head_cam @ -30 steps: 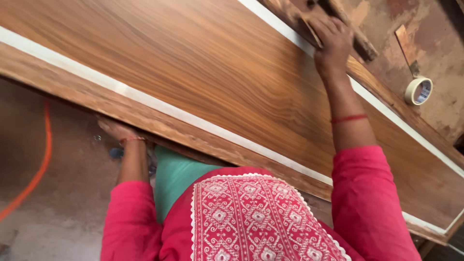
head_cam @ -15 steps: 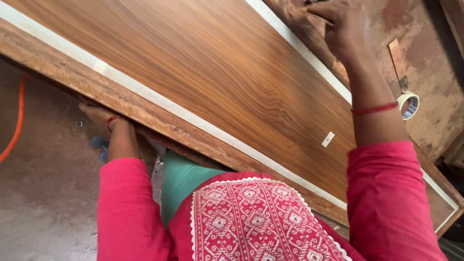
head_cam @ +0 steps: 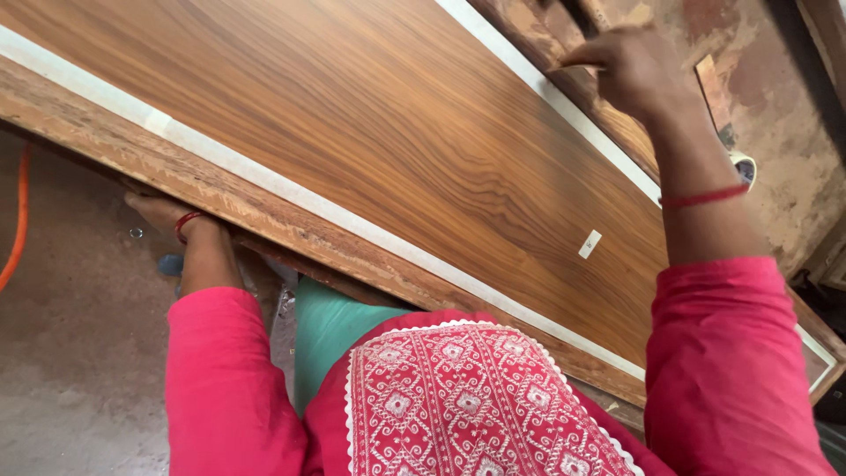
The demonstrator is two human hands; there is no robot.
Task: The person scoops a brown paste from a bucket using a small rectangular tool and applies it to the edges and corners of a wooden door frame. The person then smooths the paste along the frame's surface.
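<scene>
A big wooden board (head_cam: 370, 132) lies slanted across the view, brown with wavy dark lines. White tape (head_cam: 291, 189) runs along its near side, and more tape runs along its far side.

The left hand (head_cam: 157, 210) is tucked under the near edge of the board. Most of it is hidden there, so I cannot tell if the fingers are curled or flat. A red thread sits on that wrist.

The right hand (head_cam: 636, 70) reaches over the board to its far edge. Its fingers are pinched close together, maybe on a thin flat thing, but it is too small to be sure. A red thread (head_cam: 703, 196) is on this wrist too.

A small white sticker (head_cam: 589, 244) sits on the board near the right arm. A roll of tape (head_cam: 743, 167) peeks out just behind that arm. An orange cord (head_cam: 16, 220) lies on the dusty floor (head_cam: 79, 353) at the left.
</scene>
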